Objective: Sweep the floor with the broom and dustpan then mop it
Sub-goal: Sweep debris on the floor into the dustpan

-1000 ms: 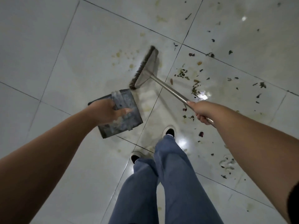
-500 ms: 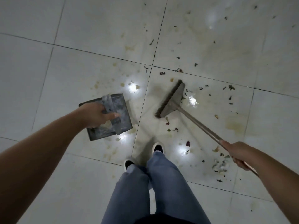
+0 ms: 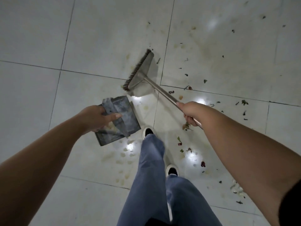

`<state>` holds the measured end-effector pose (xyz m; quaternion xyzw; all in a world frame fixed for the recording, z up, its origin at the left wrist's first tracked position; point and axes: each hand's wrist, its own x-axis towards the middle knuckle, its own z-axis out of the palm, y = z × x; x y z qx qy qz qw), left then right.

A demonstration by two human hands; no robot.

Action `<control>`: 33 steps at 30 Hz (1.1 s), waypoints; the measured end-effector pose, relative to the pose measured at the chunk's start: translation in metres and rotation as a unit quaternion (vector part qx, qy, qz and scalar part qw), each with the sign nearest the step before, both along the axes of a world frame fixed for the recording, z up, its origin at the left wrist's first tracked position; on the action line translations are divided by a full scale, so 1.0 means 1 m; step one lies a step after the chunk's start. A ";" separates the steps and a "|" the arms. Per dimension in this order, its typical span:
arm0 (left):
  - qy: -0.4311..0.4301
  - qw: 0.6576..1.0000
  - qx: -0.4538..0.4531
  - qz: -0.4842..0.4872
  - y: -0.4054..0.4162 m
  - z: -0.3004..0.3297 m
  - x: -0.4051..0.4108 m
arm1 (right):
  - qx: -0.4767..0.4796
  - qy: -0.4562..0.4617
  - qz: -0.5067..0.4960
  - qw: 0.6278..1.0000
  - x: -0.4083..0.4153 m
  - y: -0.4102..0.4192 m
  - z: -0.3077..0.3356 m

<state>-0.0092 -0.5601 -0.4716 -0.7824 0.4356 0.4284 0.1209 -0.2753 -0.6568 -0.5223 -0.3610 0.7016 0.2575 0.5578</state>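
- Dustpan (image 3: 121,118): flat, scuffed grey metal; left hand (image 3: 96,117) grips its handle.
- Broom (image 3: 140,73): wedge-shaped head, dark bristles, just beyond the dustpan; right hand (image 3: 193,112) clasps its smooth metal shaft.
- Floor (image 3: 40,38): glossy white tiles; leafy debris right of the dustpan.

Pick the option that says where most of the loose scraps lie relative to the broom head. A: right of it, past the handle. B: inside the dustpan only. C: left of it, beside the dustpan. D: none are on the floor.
A: the dark scraps are scattered over the tiles to the right of the broom head, while the tiles left of the dustpan show none.
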 end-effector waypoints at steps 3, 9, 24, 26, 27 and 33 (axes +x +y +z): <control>0.009 0.999 0.004 0.030 -0.032 -0.012 0.029 | 0.002 -0.003 -0.006 1.000 0.037 -0.048 -0.009; 0.023 0.999 0.001 0.022 -0.091 -0.035 0.051 | 0.024 0.015 -0.022 0.999 0.062 -0.111 -0.040; 0.040 0.994 -0.003 -0.101 -0.113 -0.026 0.032 | 0.109 0.179 -0.031 0.977 -0.068 0.015 0.044; 0.040 0.993 0.005 -0.109 -0.106 -0.024 0.027 | 0.100 0.172 -0.036 0.979 -0.062 0.015 0.047; 0.036 0.993 0.010 -0.116 -0.102 -0.024 0.025 | 0.092 0.168 -0.049 0.980 -0.057 0.014 0.046; -0.007 0.983 0.038 -0.178 -0.081 -0.029 0.003 | 0.048 0.046 -0.004 0.998 -0.013 -0.015 -0.005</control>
